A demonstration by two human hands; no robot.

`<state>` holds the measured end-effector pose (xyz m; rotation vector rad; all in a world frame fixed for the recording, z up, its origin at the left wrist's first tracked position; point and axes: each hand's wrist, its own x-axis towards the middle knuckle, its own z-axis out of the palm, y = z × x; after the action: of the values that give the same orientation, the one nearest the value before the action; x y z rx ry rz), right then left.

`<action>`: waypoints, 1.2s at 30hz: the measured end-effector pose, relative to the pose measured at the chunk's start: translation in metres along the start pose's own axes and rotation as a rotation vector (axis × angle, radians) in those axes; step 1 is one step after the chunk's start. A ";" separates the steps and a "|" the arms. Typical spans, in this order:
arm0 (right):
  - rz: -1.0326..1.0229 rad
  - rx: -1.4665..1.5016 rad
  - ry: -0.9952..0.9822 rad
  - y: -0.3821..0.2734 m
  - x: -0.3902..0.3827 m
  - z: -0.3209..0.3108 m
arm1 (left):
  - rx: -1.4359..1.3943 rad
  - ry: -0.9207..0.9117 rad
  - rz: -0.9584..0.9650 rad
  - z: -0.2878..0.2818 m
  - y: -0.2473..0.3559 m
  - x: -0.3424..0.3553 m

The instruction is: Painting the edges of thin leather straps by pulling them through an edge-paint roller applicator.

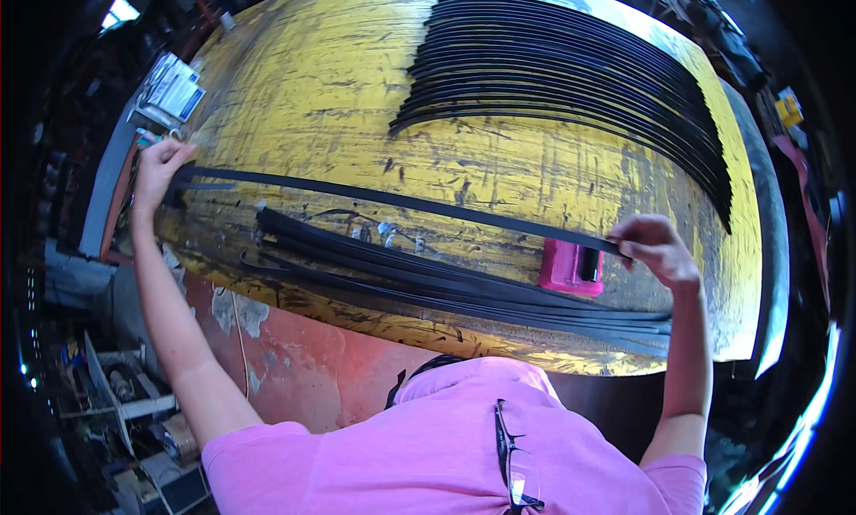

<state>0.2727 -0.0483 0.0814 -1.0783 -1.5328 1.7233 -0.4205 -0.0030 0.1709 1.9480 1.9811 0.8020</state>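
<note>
A long, flat black strip (419, 206) stretches across the yellow table between my two hands. At the table's left end, my left hand (160, 173) is closed at the strip's left end, with the fingertips pinched together. My right hand (658, 251) pinches the strip's right end between thumb and fingers. Just below that end, beside my right hand, sits a pink block-shaped holder (560, 267) with a black cylindrical piece in it. Nearer to me lies a loose bundle of similar black strips (428, 279), running roughly parallel to the held one.
Many black strips (553, 65) lie side by side at the far right of the scuffed yellow table (294, 87). A stack of white boxes or papers (171, 89) stands past its left edge. Small whitish bits (386, 233) lie mid-table. Cluttered shelving (125, 390) is at lower left.
</note>
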 end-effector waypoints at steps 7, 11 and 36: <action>0.030 0.062 -0.152 0.026 0.064 0.048 | 0.276 0.140 0.004 0.002 -0.066 0.012; 0.153 -0.200 -0.044 0.044 0.072 0.055 | 0.410 0.108 0.095 0.065 -0.026 0.012; -0.478 -0.981 0.357 0.083 -0.007 0.034 | -0.461 -0.216 0.604 0.405 0.305 -0.136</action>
<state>0.2541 -0.0847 0.0015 -1.2066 -2.1893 0.3755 0.0637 -0.0652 -0.0217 2.2207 0.9659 1.0127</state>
